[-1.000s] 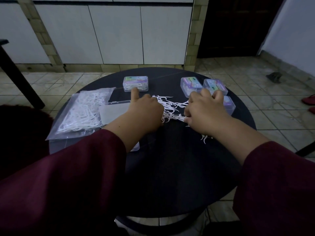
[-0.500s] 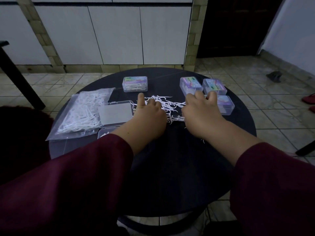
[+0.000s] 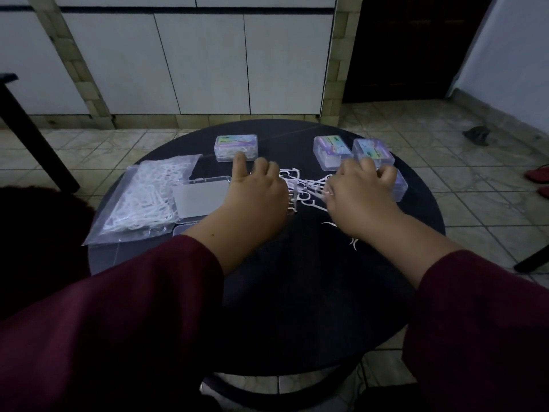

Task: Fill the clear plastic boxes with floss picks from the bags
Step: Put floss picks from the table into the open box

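Here we see both hands working a loose pile of floss picks (image 3: 303, 188) at the middle of the round dark worktop (image 3: 297, 292). Our left hand (image 3: 255, 194) lies over the pile's left edge, forefinger stretched out and the other fingers loosely bent; whether it holds any picks we cannot tell. Our right hand (image 3: 361, 194) pinches a few picks at the pile's right edge between thumb and fingertips. A few stray picks (image 3: 341, 233) lie nearer to us, apart from the pile. The open clear box (image 3: 202, 199) sits just left of the left hand, overlapping the bag of picks (image 3: 145, 200). Labelled, closed boxes stand at the far side: one far left (image 3: 236, 147) and three far right (image 3: 331, 151), (image 3: 372, 152), (image 3: 399, 185). To do this step well, we judge it best to align the picks in one direction, gather them into a compact bundle, and lift it low across to the open box, since tangled picks would likely shed on the way.
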